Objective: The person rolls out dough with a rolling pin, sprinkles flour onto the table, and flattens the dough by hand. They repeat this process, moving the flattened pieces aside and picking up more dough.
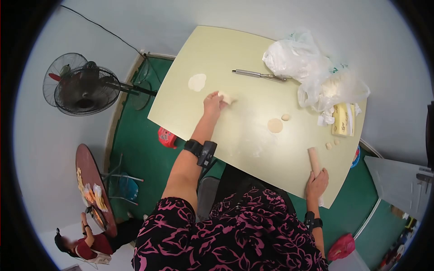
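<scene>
My left hand is closed at its fingertips on a pale dough wrapper, somewhat blurred, over the left part of the table. To its upper left, a flat rolled dough wrapper lies on the tabletop. My right hand grips the lower part of a wooden rolling pin near the front right edge. Between the hands are a flattened dough round and, beside it, a small dough ball. Two more little dough pieces rest right of the rolling pin.
On the pale yellow table lies a metal tool. Plastic bags with white contents and a yellow tissue pack stand at the right. A floor fan is at left; another person is by a round table.
</scene>
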Motion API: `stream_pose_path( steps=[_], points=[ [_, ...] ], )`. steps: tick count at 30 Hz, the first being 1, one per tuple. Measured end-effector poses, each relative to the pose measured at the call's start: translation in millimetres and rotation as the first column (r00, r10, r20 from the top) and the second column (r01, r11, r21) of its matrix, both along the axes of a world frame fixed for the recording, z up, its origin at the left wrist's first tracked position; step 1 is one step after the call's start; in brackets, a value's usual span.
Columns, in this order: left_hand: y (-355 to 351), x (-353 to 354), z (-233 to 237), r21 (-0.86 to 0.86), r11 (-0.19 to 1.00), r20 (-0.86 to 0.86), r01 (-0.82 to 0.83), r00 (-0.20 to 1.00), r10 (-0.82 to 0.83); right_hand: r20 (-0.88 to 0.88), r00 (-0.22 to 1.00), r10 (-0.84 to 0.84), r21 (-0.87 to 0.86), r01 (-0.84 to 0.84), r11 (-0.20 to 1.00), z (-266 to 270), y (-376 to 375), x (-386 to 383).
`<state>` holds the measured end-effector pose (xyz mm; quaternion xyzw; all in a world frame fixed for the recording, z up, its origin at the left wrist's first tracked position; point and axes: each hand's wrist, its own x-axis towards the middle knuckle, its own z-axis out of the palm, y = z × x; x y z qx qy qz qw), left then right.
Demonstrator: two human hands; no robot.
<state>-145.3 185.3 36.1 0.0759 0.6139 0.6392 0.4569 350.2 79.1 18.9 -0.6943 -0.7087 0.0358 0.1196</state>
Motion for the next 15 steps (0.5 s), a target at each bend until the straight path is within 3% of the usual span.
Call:
stream_pose_path(
  steps=[2,5,8,11,13,15],
  points=[
    [20,-15,12,0.139,0.989,0.051,-0.043,0.998,0.037,0.015,1.000,-0.018,0.011,0.018,1.000,0,-1,-2],
    [27,-38,5,-0.036,0.990,0.002,-0.137,0.991,0.137,0.038,0.998,-0.039,0.035,0.038,0.999,-5,2,-4],
    [1,-59,-39,-0.247,0.968,0.077,-0.044,0.995,0.065,0.033,0.996,-0.077,0.026,0.076,0.997,-3,6,-9],
    [-22,-33,-17,-0.231,0.961,0.042,-0.150,0.986,0.164,0.018,0.996,-0.087,0.030,0.087,0.996,3,8,-15],
    [-26,-20,-25,-0.261,0.954,-0.277,-0.146,0.958,0.071,0.021,0.995,-0.093,0.018,0.093,0.996,2,9,-14],
    [-24,7,-29,-0.303,0.951,-0.556,-0.059,0.822,-0.126,0.014,0.996,-0.084,0.014,0.084,0.996,-2,10,-14]
  ],
)
